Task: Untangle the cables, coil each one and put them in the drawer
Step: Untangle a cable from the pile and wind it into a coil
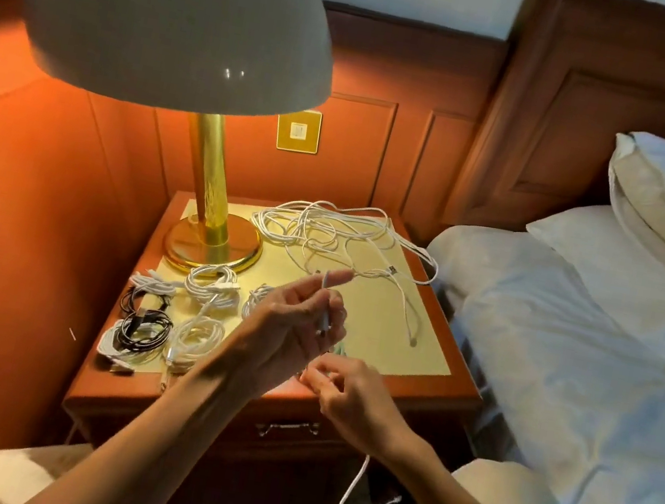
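The white-sheeted bed [569, 360] lies right of the red-brown wooden nightstand [422, 385]. The domed grey brass-stemmed lamp [177, 11] stands on its back left. A tangle of loose white cables [338, 233] sprawls at the back; coiled white and black cables [173, 312] sit front left. The drawer [286, 428] below is closed. Above the front edge, the left hand [295, 325] pinches a thin white cable [350, 495]; the right hand [346, 392] grips it too.

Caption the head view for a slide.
Both hands, left and right, work a white cable over the nightstand, coils beside the tangle.
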`<action>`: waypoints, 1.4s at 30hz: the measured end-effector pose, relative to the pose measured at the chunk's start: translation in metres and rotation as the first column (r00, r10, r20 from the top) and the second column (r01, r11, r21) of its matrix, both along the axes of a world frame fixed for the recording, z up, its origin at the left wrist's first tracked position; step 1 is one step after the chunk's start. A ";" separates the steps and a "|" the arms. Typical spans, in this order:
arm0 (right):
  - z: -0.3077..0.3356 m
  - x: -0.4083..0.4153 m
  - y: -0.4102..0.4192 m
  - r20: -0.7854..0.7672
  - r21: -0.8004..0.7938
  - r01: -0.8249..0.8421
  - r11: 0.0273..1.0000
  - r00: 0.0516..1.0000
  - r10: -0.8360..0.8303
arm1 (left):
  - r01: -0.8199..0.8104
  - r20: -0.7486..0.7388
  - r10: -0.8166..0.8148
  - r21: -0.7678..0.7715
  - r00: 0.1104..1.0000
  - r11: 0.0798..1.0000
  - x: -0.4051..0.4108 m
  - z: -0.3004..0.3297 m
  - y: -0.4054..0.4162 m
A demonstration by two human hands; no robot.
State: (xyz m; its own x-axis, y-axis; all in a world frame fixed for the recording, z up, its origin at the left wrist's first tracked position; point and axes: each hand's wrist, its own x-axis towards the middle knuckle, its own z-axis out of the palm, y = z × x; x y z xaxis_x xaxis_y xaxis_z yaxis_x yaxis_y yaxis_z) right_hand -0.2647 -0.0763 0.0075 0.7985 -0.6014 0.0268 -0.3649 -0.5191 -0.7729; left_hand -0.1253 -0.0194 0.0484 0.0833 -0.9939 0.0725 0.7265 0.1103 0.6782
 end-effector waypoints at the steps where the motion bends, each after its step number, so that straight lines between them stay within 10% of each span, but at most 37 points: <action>1: -0.009 -0.001 0.008 0.004 0.050 -0.048 0.998 0.999 0.048 | -0.081 -0.001 0.081 0.053 0.997 0.995 0.002 -0.009 0.008; 12: -0.092 -0.037 0.071 -0.008 0.523 -0.180 0.833 0.976 0.216 | -0.542 0.316 0.457 0.277 0.831 0.793 -0.020 -0.103 0.109; 20: -0.105 -0.034 0.071 -0.089 0.391 -0.190 0.901 0.966 0.242 | -0.639 0.782 0.259 0.220 0.567 0.737 -0.034 -0.155 0.136; 23: -0.100 -0.031 0.067 0.081 0.649 -0.123 0.751 0.992 0.093 | -0.596 0.855 0.125 0.239 0.504 0.767 -0.025 -0.164 0.137; 36: -0.109 -0.015 0.053 0.265 0.874 -0.018 0.485 0.856 -0.444 | -0.017 0.287 -0.167 0.544 0.943 0.839 -0.029 -0.163 0.135; 42: -0.117 -0.009 0.055 0.151 0.655 0.126 0.745 0.945 -0.292 | -0.024 0.214 -0.094 0.490 0.972 0.871 -0.033 -0.163 0.135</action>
State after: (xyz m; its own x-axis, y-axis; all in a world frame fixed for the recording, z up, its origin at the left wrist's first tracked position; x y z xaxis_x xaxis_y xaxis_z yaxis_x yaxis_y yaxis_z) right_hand -0.2739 -0.0216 -0.1090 0.6706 -0.6972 -0.2536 -0.1752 0.1833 -0.9673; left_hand -0.1584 0.1156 -0.1145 0.0879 -0.9088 -0.4078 0.5459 -0.2985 0.7829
